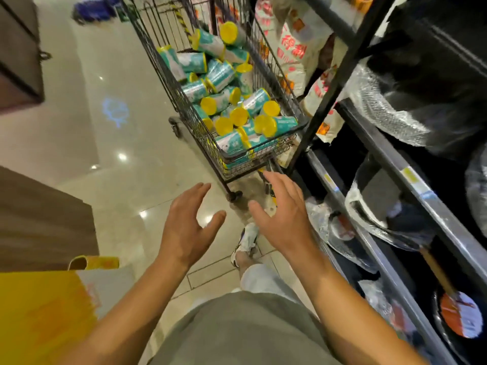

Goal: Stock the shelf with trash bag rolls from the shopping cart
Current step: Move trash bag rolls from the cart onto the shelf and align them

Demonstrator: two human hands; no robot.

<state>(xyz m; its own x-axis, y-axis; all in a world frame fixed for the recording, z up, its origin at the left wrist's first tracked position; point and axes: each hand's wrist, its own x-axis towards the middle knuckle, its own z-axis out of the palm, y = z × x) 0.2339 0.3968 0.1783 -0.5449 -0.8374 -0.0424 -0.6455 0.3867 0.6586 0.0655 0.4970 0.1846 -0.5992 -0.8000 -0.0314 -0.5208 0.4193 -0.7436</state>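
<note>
Presently: my left hand [188, 222] at 7 o'clock, fingers spread, grasping nothing. My right hand [283, 216] at 6 o'clock, likewise released, empty. Shopping cart [263, 151] at 12 o'clock, heaped with trash bag rolls [218, 75], teal wrap, yellow ends. Shelf [419, 185] at 3 o'clock, wrapped pans on it. Judgement: reach step in hand; next move calls for closing on near roll. Roll print illegible; red characters on sacks [292, 48] beyond cart, too blurred to read.

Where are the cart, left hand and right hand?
cart [303, 125]: head view, on its near right rim corner.
left hand [184, 227]: head view, back of the hand.
right hand [284, 219]: head view, back of the hand.
</note>
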